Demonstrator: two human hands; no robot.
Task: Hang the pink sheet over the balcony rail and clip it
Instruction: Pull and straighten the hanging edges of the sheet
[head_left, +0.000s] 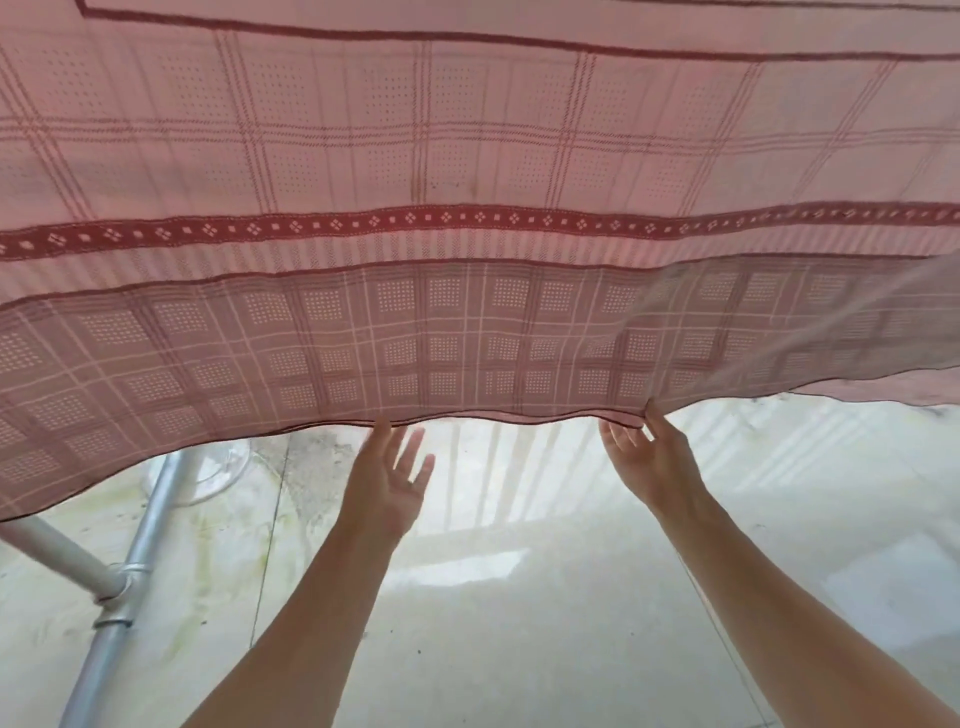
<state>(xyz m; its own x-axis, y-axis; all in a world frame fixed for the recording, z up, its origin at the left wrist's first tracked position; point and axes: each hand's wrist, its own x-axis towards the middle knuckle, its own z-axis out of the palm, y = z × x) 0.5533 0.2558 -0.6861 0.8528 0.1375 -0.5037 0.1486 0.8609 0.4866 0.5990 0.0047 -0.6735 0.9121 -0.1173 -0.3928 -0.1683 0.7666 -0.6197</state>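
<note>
- Reaching up, my left hand (387, 483) is spread open, fingertips touching the pink sheet's (467, 156) near hem.
- My right hand (647, 457) pinches that hem further right.
- Sheet spreads overhead, above the floor (519, 623).

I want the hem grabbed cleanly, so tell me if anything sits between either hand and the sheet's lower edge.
Nothing visible. The left hand is open just below the sheet, fingertips at the hem; the right hand touches it. The metal pole stands off to the left.
</note>
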